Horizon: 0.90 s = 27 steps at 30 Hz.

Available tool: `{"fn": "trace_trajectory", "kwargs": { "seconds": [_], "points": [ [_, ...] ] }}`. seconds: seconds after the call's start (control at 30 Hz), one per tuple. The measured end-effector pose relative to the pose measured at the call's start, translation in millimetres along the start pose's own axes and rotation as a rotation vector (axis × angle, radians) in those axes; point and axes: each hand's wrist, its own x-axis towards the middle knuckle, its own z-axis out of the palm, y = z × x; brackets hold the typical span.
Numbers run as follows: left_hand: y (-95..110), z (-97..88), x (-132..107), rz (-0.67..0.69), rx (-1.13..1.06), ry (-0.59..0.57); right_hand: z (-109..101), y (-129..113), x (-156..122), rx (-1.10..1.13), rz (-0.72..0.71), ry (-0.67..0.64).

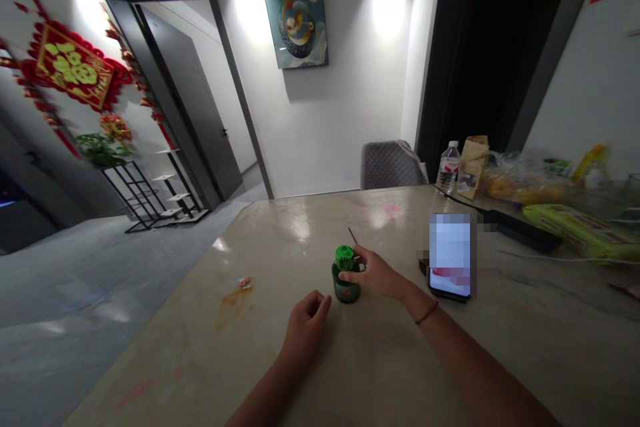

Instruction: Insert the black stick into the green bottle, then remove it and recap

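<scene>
A small dark green bottle (345, 290) with a bright green ridged cap (345, 255) stands upright on the table. My right hand (375, 273) reaches round its right side, thumb across the front and fingers behind, closed on it. A thin dark stick (353, 235) rises just behind the cap beside my fingertips; whether they touch it I cannot tell. To the left of the bottle and a little nearer, my left hand (306, 325) rests on the table in a loose fist, apart from the bottle, with nothing visible in it.
A lit phone (450, 257) stands propped to the right. Beyond it are a water bottle (449, 168), a paper bag (473, 167), a long black object (523, 230) and a green-yellow pack (583, 230). A crumpled scrap (244, 283) and an orange stain (233, 305) lie left.
</scene>
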Motion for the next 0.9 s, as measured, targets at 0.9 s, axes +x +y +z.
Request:
{"fn": "trace_trajectory", "kwargs": {
  "seconds": [0.9],
  "points": [
    [3.8, 24.2, 5.8, 0.122, 0.462, -0.008, -20.8, -54.9, -15.5, -0.386, -0.223, -0.043]
  ]
}}
